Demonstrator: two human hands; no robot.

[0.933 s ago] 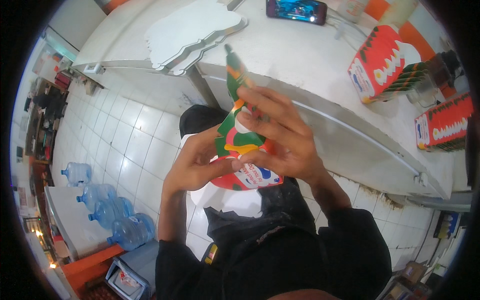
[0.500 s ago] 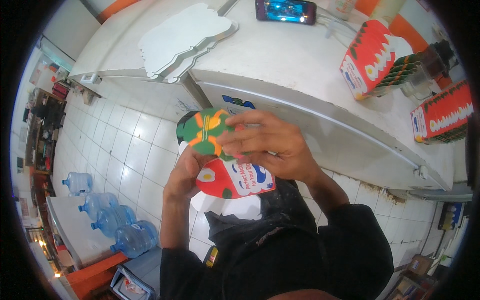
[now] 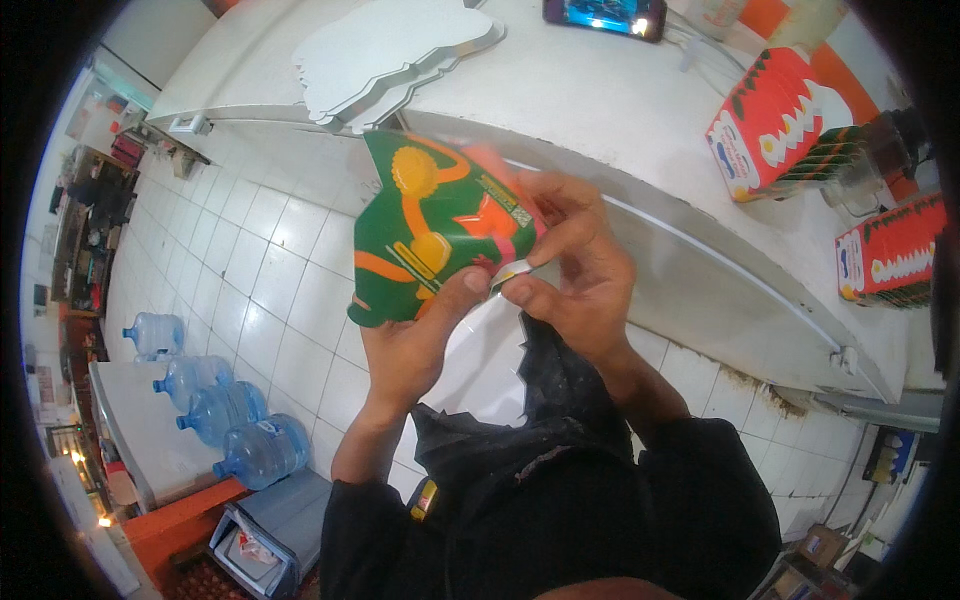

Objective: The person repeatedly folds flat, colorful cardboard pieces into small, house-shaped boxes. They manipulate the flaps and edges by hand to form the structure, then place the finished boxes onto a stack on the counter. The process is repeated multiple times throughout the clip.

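The flat green-and-orange printed cardboard cutout [image 3: 435, 235] has swung upward toward frame centre; left hand [image 3: 415, 345] and right hand [image 3: 575, 275] are pinching its lower edge, which risks creasing it.

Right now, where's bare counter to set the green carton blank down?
Free: the white counter between the stack of white blanks and the red boxes, below the phone. Crowded: the right end, where more red boxes stand. Both hands hold the green carton blank.
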